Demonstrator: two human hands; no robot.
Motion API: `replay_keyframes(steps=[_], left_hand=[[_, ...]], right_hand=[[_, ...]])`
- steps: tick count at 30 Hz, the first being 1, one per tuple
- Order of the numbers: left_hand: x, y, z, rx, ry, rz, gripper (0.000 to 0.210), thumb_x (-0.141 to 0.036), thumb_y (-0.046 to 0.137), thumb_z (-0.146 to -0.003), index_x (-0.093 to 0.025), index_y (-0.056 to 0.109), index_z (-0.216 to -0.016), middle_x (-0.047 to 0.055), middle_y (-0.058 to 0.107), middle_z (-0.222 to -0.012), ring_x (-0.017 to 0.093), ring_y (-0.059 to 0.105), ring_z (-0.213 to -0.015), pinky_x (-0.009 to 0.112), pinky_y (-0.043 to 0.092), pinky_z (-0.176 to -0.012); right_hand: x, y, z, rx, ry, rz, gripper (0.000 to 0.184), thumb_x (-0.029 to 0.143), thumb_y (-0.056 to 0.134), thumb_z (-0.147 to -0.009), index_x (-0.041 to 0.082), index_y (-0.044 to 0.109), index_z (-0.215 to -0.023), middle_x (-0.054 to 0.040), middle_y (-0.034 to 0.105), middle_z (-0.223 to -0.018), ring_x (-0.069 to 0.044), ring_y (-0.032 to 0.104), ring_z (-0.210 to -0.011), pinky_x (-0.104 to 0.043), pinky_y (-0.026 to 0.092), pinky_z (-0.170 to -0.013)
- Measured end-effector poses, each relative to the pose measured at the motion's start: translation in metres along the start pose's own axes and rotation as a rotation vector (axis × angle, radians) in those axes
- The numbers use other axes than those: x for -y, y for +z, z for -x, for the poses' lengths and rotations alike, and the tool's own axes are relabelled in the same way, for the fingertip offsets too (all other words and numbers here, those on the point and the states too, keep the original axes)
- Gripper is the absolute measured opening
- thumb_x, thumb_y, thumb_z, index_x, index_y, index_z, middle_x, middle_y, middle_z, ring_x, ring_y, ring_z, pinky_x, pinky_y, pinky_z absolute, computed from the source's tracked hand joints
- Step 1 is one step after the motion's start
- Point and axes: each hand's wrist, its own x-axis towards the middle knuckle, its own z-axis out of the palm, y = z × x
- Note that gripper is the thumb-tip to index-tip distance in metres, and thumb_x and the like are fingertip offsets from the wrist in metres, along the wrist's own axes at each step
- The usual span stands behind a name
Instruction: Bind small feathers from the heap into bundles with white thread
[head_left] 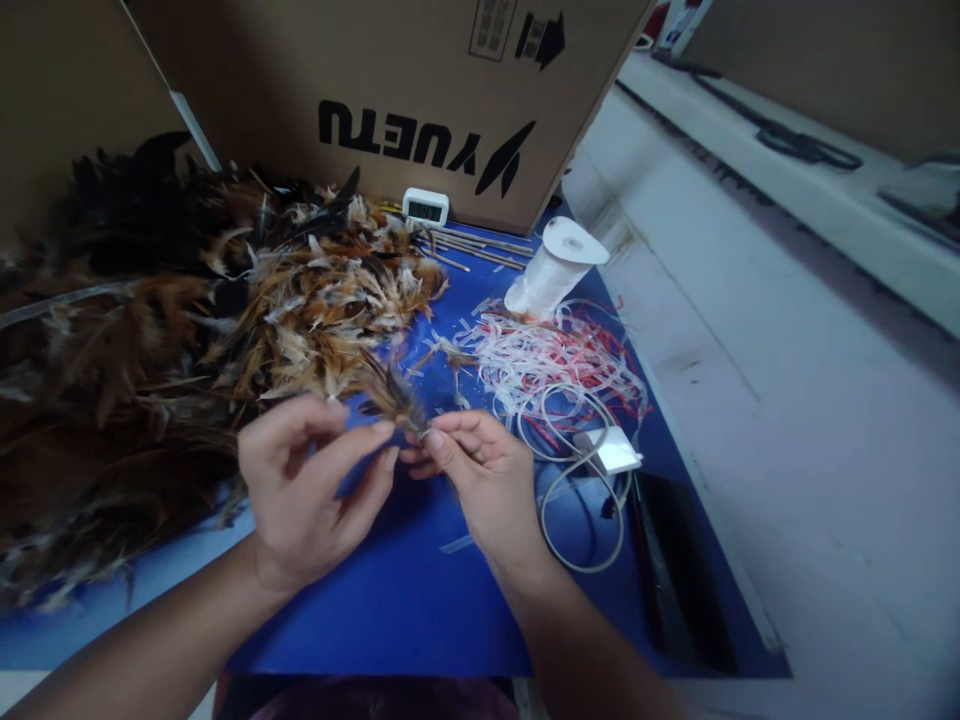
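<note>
Many brown, black and pale feathers (315,300) heaped across the left of the blue worktop (442,610). Next, left hand (304,500) with fingers bent and thumb near the index fingertip; too blurred to tell if pinching anything thin. Just beyond those fingertips, small feather bundle (399,402), base pinched between thumb and fingers of right hand (487,480), above the worktop. Behind, white digital display (425,208) before a large carton (247,90), then thin sticks (484,246). Farther right, tilted white spool (551,270) beside tangled white and red strips (562,360), then coiled cable (544,520) and white adapter (616,450).
</note>
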Motion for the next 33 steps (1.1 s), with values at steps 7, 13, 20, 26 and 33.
replay_keyframes(steps=[7, 13, 20, 26, 33], left_hand=[[-0.006, 0.007, 0.001, 0.205, 0.013, -0.014, 0.022, -0.020, 0.065, -0.084, -0.020, 0.066, -0.105, -0.005, 0.067, -0.061, 0.007, 0.059, -0.048, 0.017, 0.049, -0.054], [-0.001, 0.010, -0.003, 0.276, -0.210, 0.175, 0.008, -0.018, 0.064, -0.085, -0.020, 0.070, -0.088, -0.001, 0.070, -0.075, 0.009, 0.063, -0.063, 0.020, 0.049, -0.060], [-0.001, 0.014, -0.004, 0.295, -0.575, 0.516, 0.007, -0.021, 0.060, -0.088, -0.018, 0.066, -0.087, -0.005, 0.060, -0.060, 0.005, 0.053, -0.045, 0.017, 0.043, -0.046], [0.001, 0.014, 0.000, 0.304, -0.665, 0.612, 0.008, -0.024, 0.061, -0.088, -0.020, 0.067, -0.087, -0.006, 0.056, -0.055, 0.005, 0.051, -0.046, 0.017, 0.041, -0.047], [0.008, 0.017, 0.006, 0.331, -0.797, 0.794, 0.010, -0.028, 0.060, -0.089, -0.020, 0.065, -0.087, -0.003, 0.057, -0.069, 0.006, 0.049, -0.054, 0.018, 0.039, -0.047]], right_hand=[[0.002, 0.003, 0.004, -0.049, -0.084, 0.168, 0.007, 0.019, 0.072, -0.075, 0.020, 0.066, -0.079, 0.0042, 0.072, -0.066, -0.011, 0.069, -0.058, -0.020, 0.060, -0.058], [0.001, 0.003, 0.006, -0.001, -0.087, 0.176, 0.007, 0.019, 0.071, -0.077, 0.020, 0.066, -0.082, 0.0045, 0.071, -0.066, -0.010, 0.069, -0.058, -0.020, 0.060, -0.058], [0.003, 0.002, 0.004, 0.028, -0.030, 0.053, 0.011, 0.023, 0.072, -0.078, 0.018, 0.065, -0.085, 0.0018, 0.072, -0.069, -0.013, 0.072, -0.063, -0.024, 0.062, -0.058], [0.001, 0.000, 0.003, 0.044, -0.013, -0.010, 0.010, 0.022, 0.072, -0.078, 0.018, 0.066, -0.085, 0.0019, 0.072, -0.069, -0.013, 0.072, -0.064, -0.022, 0.061, -0.058], [-0.001, -0.002, 0.004, 0.102, 0.027, -0.082, 0.009, 0.022, 0.072, -0.079, 0.019, 0.066, -0.084, 0.0016, 0.072, -0.070, -0.013, 0.071, -0.065, -0.021, 0.060, -0.058]])
